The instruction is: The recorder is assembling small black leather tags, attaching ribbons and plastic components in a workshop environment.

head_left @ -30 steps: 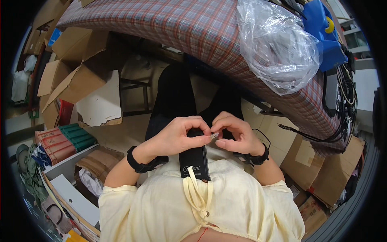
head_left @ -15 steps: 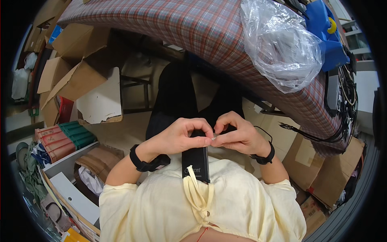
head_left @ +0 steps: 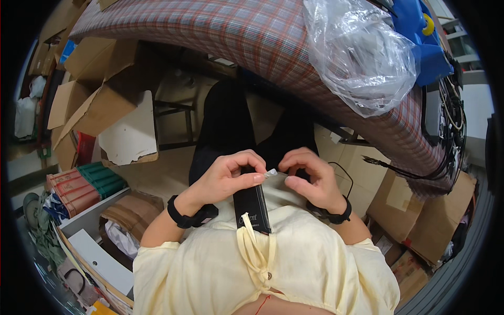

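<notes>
My left hand (head_left: pixel 237 171) pinches a small, crumpled, clear-and-white plastic scrap (head_left: pixel 271 172) between thumb and fingertips; its exact kind is too small to make out. Just right of the scrap is my right hand (head_left: pixel 315 177), thumb and fingers curved and apart, with nothing visible in them. Below the left hand, a flat black zip pouch (head_left: pixel 251 206) lies against my cream top, its zipper along the right edge. The left fingers cover the pouch's upper end. Dark bands circle both wrists.
Ahead stands a table with a plaid cloth (head_left: pixel 226 29), bearing a clear plastic bag (head_left: pixel 362 63) and a blue tape dispenser (head_left: pixel 428 58). Black cables (head_left: pixel 388 168) hang at its right end. Open cardboard boxes (head_left: pixel 107 107) and a folding crate (head_left: pixel 76 189) crowd the left.
My right hand has let go of the small plastic scrap and moved slightly right, its fingers parting. The left hand keeps the scrap, which now shows more, and has shifted slightly left.
</notes>
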Motion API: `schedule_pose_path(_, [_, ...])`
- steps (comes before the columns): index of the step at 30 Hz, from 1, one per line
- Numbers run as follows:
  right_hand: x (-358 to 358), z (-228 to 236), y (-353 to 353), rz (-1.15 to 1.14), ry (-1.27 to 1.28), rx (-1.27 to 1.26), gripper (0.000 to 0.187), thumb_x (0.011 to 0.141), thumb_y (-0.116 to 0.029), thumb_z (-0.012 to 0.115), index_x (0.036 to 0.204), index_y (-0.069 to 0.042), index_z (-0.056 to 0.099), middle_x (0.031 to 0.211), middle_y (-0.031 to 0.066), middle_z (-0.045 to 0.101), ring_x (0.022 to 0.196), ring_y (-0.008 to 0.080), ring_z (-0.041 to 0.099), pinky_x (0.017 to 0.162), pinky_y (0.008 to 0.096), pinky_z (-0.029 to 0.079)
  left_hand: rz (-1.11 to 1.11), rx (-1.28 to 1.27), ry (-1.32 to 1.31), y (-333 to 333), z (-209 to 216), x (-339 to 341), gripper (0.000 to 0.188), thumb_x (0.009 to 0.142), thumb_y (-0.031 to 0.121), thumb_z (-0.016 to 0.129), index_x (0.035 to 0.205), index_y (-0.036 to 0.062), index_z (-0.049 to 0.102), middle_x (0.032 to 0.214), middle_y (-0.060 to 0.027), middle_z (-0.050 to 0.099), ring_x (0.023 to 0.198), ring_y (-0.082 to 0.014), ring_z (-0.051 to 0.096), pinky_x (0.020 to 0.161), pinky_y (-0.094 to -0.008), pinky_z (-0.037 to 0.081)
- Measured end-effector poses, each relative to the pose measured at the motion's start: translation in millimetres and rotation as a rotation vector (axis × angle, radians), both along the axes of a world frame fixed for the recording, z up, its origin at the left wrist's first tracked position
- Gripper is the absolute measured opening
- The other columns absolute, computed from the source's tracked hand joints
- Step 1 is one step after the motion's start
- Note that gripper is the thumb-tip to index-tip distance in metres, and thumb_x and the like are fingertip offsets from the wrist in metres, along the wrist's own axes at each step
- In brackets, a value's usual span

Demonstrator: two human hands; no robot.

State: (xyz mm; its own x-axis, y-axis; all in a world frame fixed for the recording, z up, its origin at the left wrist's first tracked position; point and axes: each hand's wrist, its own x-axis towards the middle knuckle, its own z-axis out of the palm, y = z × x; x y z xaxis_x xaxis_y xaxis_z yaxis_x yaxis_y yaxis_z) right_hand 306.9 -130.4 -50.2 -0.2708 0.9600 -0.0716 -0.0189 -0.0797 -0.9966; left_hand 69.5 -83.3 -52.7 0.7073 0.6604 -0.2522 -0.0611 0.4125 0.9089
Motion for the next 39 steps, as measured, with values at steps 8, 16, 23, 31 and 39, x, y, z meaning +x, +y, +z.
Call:
schedule_pose_path(8, [-15, -7, -3, 0.038, -0.089, 0.116, 0.016, 0.082, -0.001, 0.068, 0.097, 0.000, 0.065, 0.088, 0.0065, 0.064, 0.077, 0.0132, 0.061, 0.063, 0.0242, 0.047, -0.020, -0.015, 0.029, 0, 7, 2, 0.011, 0.091, 0.012, 0.063, 0.096, 0.0027, 0.063, 0.098, 0.0001, 0.057, 0.080, -0.0044, 0.052, 0.067, -0.0183, 0.042])
schedule_pose_path(16, [-13, -7, 16, 0.003, -0.266, 0.679, 0.021, 0.072, 0.004, 0.071, 0.092, -0.002, 0.069, 0.085, 0.0086, 0.066, 0.072, 0.0232, 0.062, 0.060, 0.0290, 0.049, -0.076, -0.010, 0.042, 0, 16, 3, 0.010, 0.092, 0.013, 0.062, 0.095, 0.0032, 0.063, 0.095, 0.0000, 0.057, 0.081, -0.0056, 0.051, 0.070, -0.0199, 0.042])
schedule_pose_path(23, [-18, -3, 3, -0.195, 0.047, -0.005, 0.042, 0.082, 0.002, 0.068, 0.121, 0.000, 0.055, 0.103, 0.0093, 0.063, 0.083, 0.0131, 0.062, 0.072, 0.0237, 0.052, -0.033, 0.359, 0.176, 0, 33, 6, 0.010, 0.088, 0.012, 0.064, 0.090, 0.0026, 0.063, 0.088, -0.0048, 0.060, 0.082, -0.0168, 0.056, 0.073, -0.0262, 0.044])
schedule_pose_path(31, [-12, 5, -4, 0.038, 0.093, -0.045, 0.023, 0.079, -0.006, 0.074, 0.100, -0.002, 0.065, 0.095, 0.0046, 0.063, 0.079, 0.0101, 0.059, 0.063, 0.0217, 0.047, -0.039, 0.389, 0.200, 2, 34, 8, 0.011, 0.090, 0.014, 0.063, 0.091, 0.0024, 0.062, 0.089, -0.0055, 0.060, 0.083, -0.0171, 0.057, 0.074, -0.0272, 0.045])
schedule_pose_path(39, [-1, 3, 18, 0.230, -0.201, 0.531, 0.023, 0.078, -0.002, 0.071, 0.100, -0.005, 0.066, 0.094, 0.0048, 0.062, 0.076, 0.0165, 0.060, 0.059, 0.0256, 0.048, -0.141, 0.157, 0.110, 3, 17, 10, 0.013, 0.093, 0.016, 0.059, 0.096, 0.0026, 0.061, 0.091, -0.0015, 0.059, 0.083, -0.0104, 0.054, 0.074, -0.0245, 0.044])
